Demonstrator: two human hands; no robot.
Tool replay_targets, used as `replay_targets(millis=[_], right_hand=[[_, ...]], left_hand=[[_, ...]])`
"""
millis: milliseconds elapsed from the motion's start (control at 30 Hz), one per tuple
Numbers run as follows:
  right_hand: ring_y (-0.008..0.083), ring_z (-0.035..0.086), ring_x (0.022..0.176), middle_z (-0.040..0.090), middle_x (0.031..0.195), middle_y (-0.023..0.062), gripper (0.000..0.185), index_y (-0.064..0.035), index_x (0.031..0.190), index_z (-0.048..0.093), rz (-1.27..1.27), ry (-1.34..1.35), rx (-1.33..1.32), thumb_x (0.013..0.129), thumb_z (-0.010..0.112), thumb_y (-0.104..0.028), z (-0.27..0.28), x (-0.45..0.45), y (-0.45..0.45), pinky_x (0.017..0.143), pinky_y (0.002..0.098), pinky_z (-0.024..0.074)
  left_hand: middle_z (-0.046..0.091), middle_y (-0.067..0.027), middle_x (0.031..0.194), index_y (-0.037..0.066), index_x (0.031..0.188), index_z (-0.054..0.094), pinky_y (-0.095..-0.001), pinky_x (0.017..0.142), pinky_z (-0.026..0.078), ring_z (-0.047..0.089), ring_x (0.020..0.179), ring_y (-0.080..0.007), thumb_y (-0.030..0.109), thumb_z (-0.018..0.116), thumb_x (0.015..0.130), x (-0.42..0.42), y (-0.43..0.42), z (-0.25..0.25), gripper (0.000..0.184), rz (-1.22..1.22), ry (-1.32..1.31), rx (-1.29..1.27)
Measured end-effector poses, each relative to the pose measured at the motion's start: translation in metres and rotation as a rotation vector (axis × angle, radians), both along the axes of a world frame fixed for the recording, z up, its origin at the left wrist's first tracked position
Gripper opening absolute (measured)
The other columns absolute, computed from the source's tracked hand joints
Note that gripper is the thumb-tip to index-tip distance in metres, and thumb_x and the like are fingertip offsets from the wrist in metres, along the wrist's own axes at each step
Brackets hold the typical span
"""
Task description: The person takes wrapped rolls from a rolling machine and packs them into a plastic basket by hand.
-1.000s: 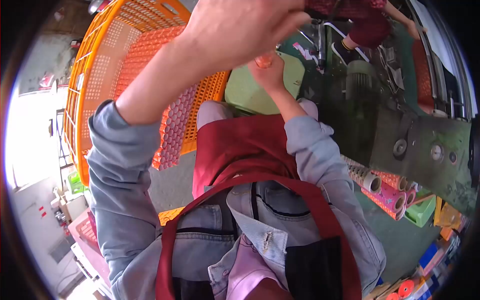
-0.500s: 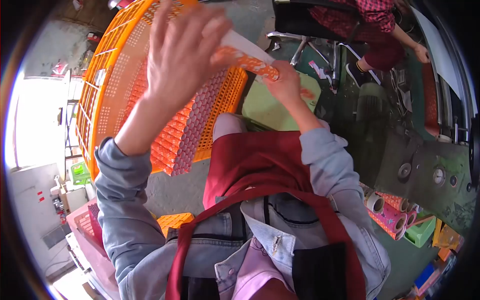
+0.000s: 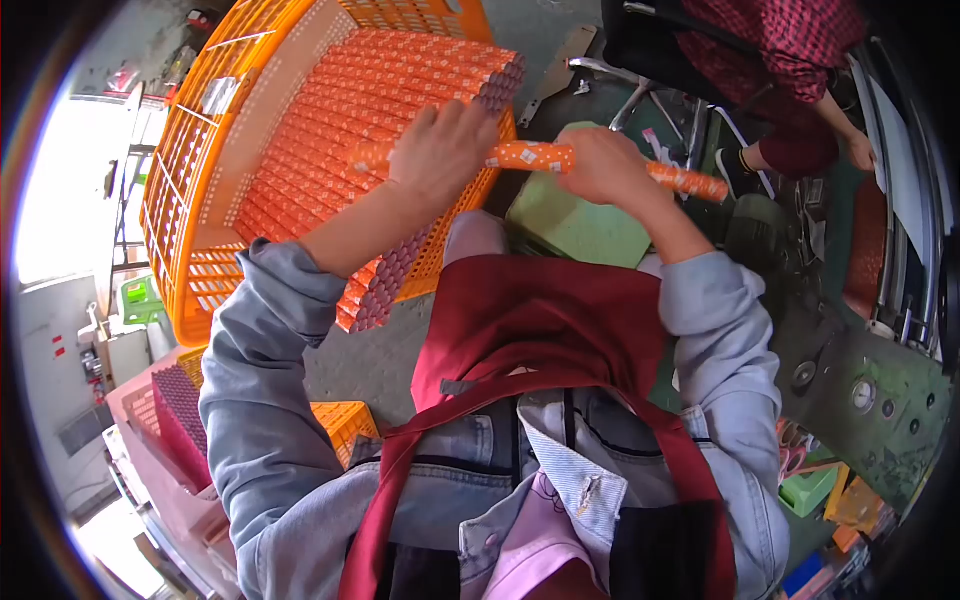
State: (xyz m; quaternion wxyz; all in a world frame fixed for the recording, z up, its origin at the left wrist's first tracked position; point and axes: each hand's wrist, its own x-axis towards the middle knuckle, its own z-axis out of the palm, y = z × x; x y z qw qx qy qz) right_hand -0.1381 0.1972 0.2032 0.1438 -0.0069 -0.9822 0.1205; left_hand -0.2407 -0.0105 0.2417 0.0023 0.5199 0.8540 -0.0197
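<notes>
An orange patterned tube lies nearly level across the front of my body. My left hand is wrapped round it near its left part, and my right hand grips it farther right. Its right end sticks out past my right wrist. Behind and below my left hand, many orange patterned tubes are stacked side by side in an orange plastic crate, their open ends facing right.
A green stool top is beyond my knees. At the upper right another person sits beside a machine. A pink crate stands at lower left, a small orange crate near my left elbow.
Both hands have come down and to the right. My left hand, spread and blurred before, is now closed round the tube, which lies more level. More of the stacked tubes shows.
</notes>
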Motion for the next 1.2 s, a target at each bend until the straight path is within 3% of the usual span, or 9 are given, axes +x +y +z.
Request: replay_targets(millis=[100, 200, 233, 333, 500, 567, 833, 1067, 1200], right_hand=[[0.0301, 0.057, 0.081, 0.059, 0.084, 0.0083, 0.024, -0.0064, 0.082, 0.056, 0.122, -0.709, -0.371, 0.063, 0.069, -0.01, 0.0, -0.013, -0.002, 0.067, 0.0408, 0.0469], [0.036, 0.06, 0.075, 0.063, 0.079, 0.012, 0.02, -0.0021, 0.085, 0.059, 0.096, 0.216, 0.042, 0.067, 0.064, -0.008, -0.039, -0.015, -0.007, 0.066, 0.0413, 0.048], [0.036, 0.06, 0.075, 0.063, 0.079, 0.012, 0.02, -0.0021, 0.085, 0.059, 0.099, 0.209, 0.034, 0.067, 0.064, -0.008, -0.047, -0.017, -0.006, 0.066, 0.0413, 0.048], [0.0351, 0.061, 0.073, 0.063, 0.079, 0.0115, 0.015, -0.002, 0.083, 0.057, 0.144, -0.578, -0.539, 0.069, 0.063, -0.008, -0.042, -0.035, -0.009, 0.064, 0.0397, 0.0496], [0.0305, 0.062, 0.076, 0.058, 0.085, 0.0097, 0.022, -0.0057, 0.089, 0.055, 0.207, -0.834, -0.922, 0.072, 0.067, -0.012, -0.05, -0.069, 0.009, 0.063, 0.0381, 0.0507], [0.0296, 0.062, 0.072, 0.056, 0.088, 0.0089, 0.032, -0.0082, 0.101, 0.053, -0.033, 0.007, 0.091, 0.076, 0.069, -0.02, -0.071, -0.072, 0.025, 0.063, 0.038, 0.0512], [0.0253, 0.06, 0.063, 0.058, 0.082, 0.0071, 0.037, -0.0074, 0.107, 0.051, -0.011, 0.008, 0.021, 0.083, 0.068, -0.03, -0.098, -0.158, 0.074, 0.059, 0.037, 0.0512], [0.0107, 0.056, 0.049, 0.059, 0.068, 0.0042, 0.035, -0.0074, 0.11, 0.052, 0.014, -0.896, -1.297, 0.092, 0.057, -0.037, -0.127, -0.2, 0.093, 0.039, 0.0273, 0.0436], [0.0109, 0.057, 0.05, 0.059, 0.072, 0.0056, 0.041, -0.0057, 0.106, 0.056, -0.002, -1.021, -1.438, 0.093, 0.054, -0.045, -0.134, -0.215, 0.097, 0.039, 0.0239, 0.0446]], left_hand=[[0.057, -0.0106, 0.094, 0.005, 0.095, 0.054, -0.0405, 0.08, 0.049, 0.059, 0.097, -0.0282, 0.026, 0.07, 0.073, -0.016, -0.004, 0.0, 0.035, -0.098, 0.204, -0.045], [0.056, -0.0097, 0.09, 0.008, 0.094, 0.055, -0.0398, 0.077, 0.05, 0.061, 0.09, -0.0261, 0.024, 0.069, 0.072, -0.053, 0.002, 0.012, 0.03, -0.04, -0.797, -0.543], [0.056, -0.0097, 0.09, 0.008, 0.094, 0.055, -0.0398, 0.077, 0.05, 0.061, 0.09, -0.0261, 0.024, 0.069, 0.072, -0.056, 0.002, 0.003, 0.03, -0.036, -0.806, -0.548], [0.061, -0.0108, 0.089, 0.009, 0.094, 0.06, -0.0408, 0.074, 0.051, 0.063, 0.085, -0.0285, 0.03, 0.072, 0.07, -0.063, -0.002, -0.031, 0.033, -0.137, 0.103, 0.004], [0.066, -0.0128, 0.095, 0.008, 0.1, 0.064, -0.0416, 0.075, 0.051, 0.063, 0.086, -0.0341, 0.038, 0.075, 0.071, -0.147, 0.021, -0.025, 0.044, -0.207, -0.103, -0.177], [0.065, -0.0153, 0.105, 0.003, 0.106, 0.064, -0.0407, 0.08, 0.051, 0.063, 0.092, -0.0365, 0.047, 0.075, 0.071, -0.207, 0.02, -0.026, 0.057, -0.071, -0.447, -0.367], [0.063, -0.0134, 0.098, 0.001, 0.109, 0.065, -0.0354, 0.081, 0.048, 0.061, 0.094, -0.0274, 0.033, 0.081, 0.071, -0.364, 0.024, -0.1, 0.052, 0.076, -0.403, -0.091], [0.054, -0.0069, 0.094, 0.001, 0.108, 0.065, -0.0339, 0.079, 0.046, 0.054, 0.088, -0.022, 0.03, 0.072, 0.081, -0.408, 0.019, -0.168, 0.04, -0.231, -0.441, 0.095], [0.053, -0.0065, 0.098, 0.002, 0.107, 0.066, -0.0334, 0.078, 0.045, 0.053, 0.087, -0.0203, 0.029, 0.068, 0.085, -0.411, 0.015, -0.186, 0.034, -0.115, -0.557, 0.126]])
